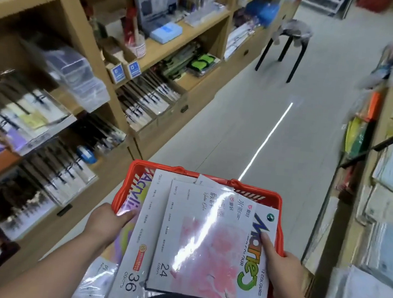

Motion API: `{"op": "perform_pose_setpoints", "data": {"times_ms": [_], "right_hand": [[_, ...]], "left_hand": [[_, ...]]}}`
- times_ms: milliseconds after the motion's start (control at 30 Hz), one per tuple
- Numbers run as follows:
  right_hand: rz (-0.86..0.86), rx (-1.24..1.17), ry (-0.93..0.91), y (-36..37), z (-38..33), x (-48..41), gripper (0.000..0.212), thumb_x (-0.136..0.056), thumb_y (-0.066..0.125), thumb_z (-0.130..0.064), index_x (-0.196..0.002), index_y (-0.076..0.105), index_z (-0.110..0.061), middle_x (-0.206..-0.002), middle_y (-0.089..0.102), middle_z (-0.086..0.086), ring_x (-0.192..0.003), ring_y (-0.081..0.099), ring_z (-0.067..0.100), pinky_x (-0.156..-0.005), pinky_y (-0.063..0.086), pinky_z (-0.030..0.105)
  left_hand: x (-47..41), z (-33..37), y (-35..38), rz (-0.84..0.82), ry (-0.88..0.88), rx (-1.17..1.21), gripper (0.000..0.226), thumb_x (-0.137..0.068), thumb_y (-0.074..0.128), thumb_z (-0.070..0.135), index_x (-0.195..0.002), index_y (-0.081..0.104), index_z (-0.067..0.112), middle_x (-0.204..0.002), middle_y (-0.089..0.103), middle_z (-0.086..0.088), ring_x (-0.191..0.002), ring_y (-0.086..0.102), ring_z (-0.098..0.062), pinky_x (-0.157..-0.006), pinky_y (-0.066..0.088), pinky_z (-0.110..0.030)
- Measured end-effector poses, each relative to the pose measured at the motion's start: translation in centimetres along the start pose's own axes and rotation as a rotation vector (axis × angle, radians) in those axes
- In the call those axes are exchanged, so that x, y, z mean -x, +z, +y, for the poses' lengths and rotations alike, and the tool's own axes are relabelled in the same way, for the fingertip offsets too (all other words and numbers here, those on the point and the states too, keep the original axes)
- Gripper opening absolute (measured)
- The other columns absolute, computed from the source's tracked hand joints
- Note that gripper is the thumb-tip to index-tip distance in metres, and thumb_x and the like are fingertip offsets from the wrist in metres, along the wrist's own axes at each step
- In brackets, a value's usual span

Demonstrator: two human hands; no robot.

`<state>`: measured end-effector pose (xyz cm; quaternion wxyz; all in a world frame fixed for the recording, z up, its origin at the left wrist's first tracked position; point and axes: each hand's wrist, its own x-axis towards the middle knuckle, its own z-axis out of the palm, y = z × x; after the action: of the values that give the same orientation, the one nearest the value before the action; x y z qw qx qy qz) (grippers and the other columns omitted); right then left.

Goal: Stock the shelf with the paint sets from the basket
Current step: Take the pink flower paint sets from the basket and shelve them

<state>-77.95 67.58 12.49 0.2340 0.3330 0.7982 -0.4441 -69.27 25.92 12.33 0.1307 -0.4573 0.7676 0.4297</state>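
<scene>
A red plastic basket (pixel 254 191) is held low in front of me, stacked with several flat paint sets. On top lies a white 24-colour set (pixel 187 241) with a pink picture, over a 36-colour set (pixel 137 252), a 12-colour set (pixel 257 261) at the right and an acrylic set (pixel 133 198) at the left. My left hand (pixel 106 222) grips the basket's left rim, thumb on the acrylic set. My right hand (pixel 282 264) grips the right rim, thumb on the 12-colour set. Wooden shelves (pixel 112 105) of brushes run along my left.
A black stool (pixel 291 42) stands in the aisle ahead. Shelves with paper pads and folders (pixel 386 195) line the right side. Grey floor (pixel 280 109) runs between the two shelf rows. Clear boxes (pixel 76 74) and brush trays fill the left shelves.
</scene>
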Motion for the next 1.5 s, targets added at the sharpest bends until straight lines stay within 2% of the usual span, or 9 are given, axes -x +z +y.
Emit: {"op": "perform_pose_setpoints", "data": {"times_ms": [267, 433, 600, 767, 967, 1033, 1267, 1433, 1500], "right_hand": [[0.102, -0.098, 0.100, -1.0, -11.7, -11.1, 0.078, -0.067, 0.073, -0.083, -0.094, 0.075, -0.011, -0.070, 0.081, 0.007, -0.063, 0.080, 0.029, -0.076, 0.066, 0.051], [0.212, -0.139, 0.125, -2.1, -20.8, -16.4, 0.083, -0.061, 0.069, -0.092, -0.089, 0.079, -0.014, -0.065, 0.079, 0.000, -0.056, 0.078, 0.019, -0.053, 0.059, 0.029], [0.248, -0.204, 0.118, -4.0, -28.3, -22.3, 0.082, -0.057, 0.071, -0.091, -0.087, 0.078, -0.016, -0.071, 0.081, 0.001, -0.064, 0.080, 0.024, -0.075, 0.066, 0.048], [0.237, -0.260, 0.124, -6.4, -34.1, -31.3, 0.080, -0.058, 0.076, -0.086, -0.089, 0.078, -0.012, -0.074, 0.082, 0.006, -0.068, 0.081, 0.029, -0.078, 0.066, 0.053], [0.225, -0.254, 0.074, -11.4, -43.0, -44.9, 0.096, -0.048, 0.073, -0.092, -0.086, 0.076, -0.004, -0.072, 0.080, 0.010, -0.070, 0.079, 0.034, -0.079, 0.064, 0.056], [0.191, -0.238, 0.063, -13.6, -46.6, -49.0, 0.102, -0.042, 0.071, -0.098, -0.086, 0.076, -0.006, -0.072, 0.080, 0.009, -0.069, 0.079, 0.033, -0.077, 0.065, 0.056], [0.154, -0.207, 0.028, -18.1, -58.4, -60.7, 0.109, -0.037, 0.070, -0.101, -0.089, 0.076, -0.005, -0.074, 0.080, 0.010, -0.071, 0.080, 0.034, -0.078, 0.064, 0.058], [0.188, -0.181, 0.025, -18.2, -67.0, -69.3, 0.106, -0.037, 0.071, -0.101, -0.086, 0.076, -0.007, -0.070, 0.080, 0.007, -0.067, 0.080, 0.031, -0.077, 0.066, 0.055], [0.202, -0.185, 0.038, -17.9, -71.1, -72.8, 0.105, -0.038, 0.072, -0.100, -0.087, 0.076, -0.007, -0.071, 0.080, 0.007, -0.068, 0.080, 0.031, -0.077, 0.065, 0.056]], "left_hand": [[-16.5, 16.4, 5.9, -0.111, 0.108, -0.059, 0.045, -0.087, 0.065, 0.054, -0.108, 0.070, 0.014, -0.092, 0.076, -0.010, -0.079, 0.073, -0.032, -0.077, 0.062, -0.049], [-25.4, 28.9, 7.7, -0.203, 0.207, -0.022, 0.061, -0.076, 0.060, 0.058, -0.114, 0.069, 0.011, -0.108, 0.075, -0.015, -0.099, 0.070, -0.037, -0.093, 0.056, -0.054], [-28.7, 41.7, 9.1, -0.238, 0.298, -0.032, 0.040, -0.093, 0.066, 0.038, -0.125, 0.069, 0.014, -0.106, 0.077, -0.005, -0.094, 0.072, -0.029, -0.089, 0.058, -0.048], [-32.7, 51.5, 13.9, -0.164, 0.380, -0.073, 0.030, -0.098, 0.066, 0.028, -0.121, 0.071, 0.010, -0.081, 0.066, 0.006, -0.069, 0.056, -0.002, -0.056, 0.039, -0.022], [-37.7, 63.5, 20.0, -0.092, 0.313, -0.157, 0.031, -0.097, 0.066, 0.038, -0.105, 0.073, 0.010, -0.075, 0.072, -0.002, -0.066, 0.067, -0.023, -0.057, 0.047, -0.029], [-38.7, 66.9, 21.6, -0.066, 0.279, -0.163, 0.029, -0.096, 0.065, 0.043, -0.101, 0.070, 0.015, -0.080, 0.074, -0.005, -0.072, 0.069, -0.027, -0.067, 0.056, -0.035], [-43.8, 80.0, 26.2, -0.043, 0.251, -0.046, 0.020, -0.098, 0.065, 0.037, -0.110, 0.067, 0.022, -0.085, 0.074, -0.007, -0.082, 0.072, -0.033, -0.076, 0.059, -0.044], [-51.7, 88.3, 29.3, -0.041, 0.255, -0.060, 0.032, -0.098, 0.063, 0.042, -0.123, 0.069, 0.023, -0.084, 0.073, -0.001, -0.069, 0.066, -0.020, -0.057, 0.050, -0.027], [-56.1, 92.7, 30.6, -0.068, 0.282, -0.051, 0.038, -0.098, 0.064, 0.041, -0.131, 0.066, 0.021, -0.094, 0.072, -0.002, -0.076, 0.064, -0.018, -0.060, 0.045, -0.027]]}}
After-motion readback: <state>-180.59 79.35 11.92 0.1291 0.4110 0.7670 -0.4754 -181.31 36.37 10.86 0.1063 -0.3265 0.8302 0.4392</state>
